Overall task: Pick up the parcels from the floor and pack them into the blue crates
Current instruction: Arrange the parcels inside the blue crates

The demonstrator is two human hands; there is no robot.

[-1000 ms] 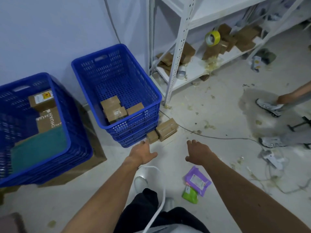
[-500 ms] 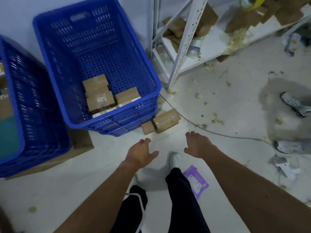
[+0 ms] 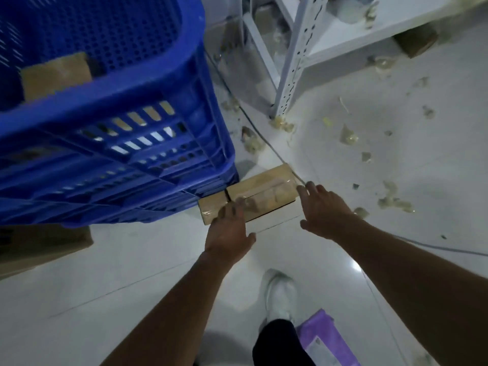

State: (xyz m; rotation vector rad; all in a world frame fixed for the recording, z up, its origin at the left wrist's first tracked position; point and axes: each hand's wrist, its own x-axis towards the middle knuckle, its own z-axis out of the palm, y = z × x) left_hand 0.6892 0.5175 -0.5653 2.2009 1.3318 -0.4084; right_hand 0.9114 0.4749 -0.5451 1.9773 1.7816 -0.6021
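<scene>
Now, in the head view, two taped cardboard parcels lie on the floor, touching the foot of the blue crate: a larger parcel and, at its 8 o'clock, a small parcel. The crate stands at 10 o'clock from the hands and already holds another box. The left hand is open with spread fingers over the near edge of both parcels; because of blur I cannot tell if it touches. The right hand is open too, just beside the larger parcel's right end. A cable passes its far corner. The parcels look stiff and probably light, and their tape may be slippery, so I would hold the larger one by its two short ends.
</scene>
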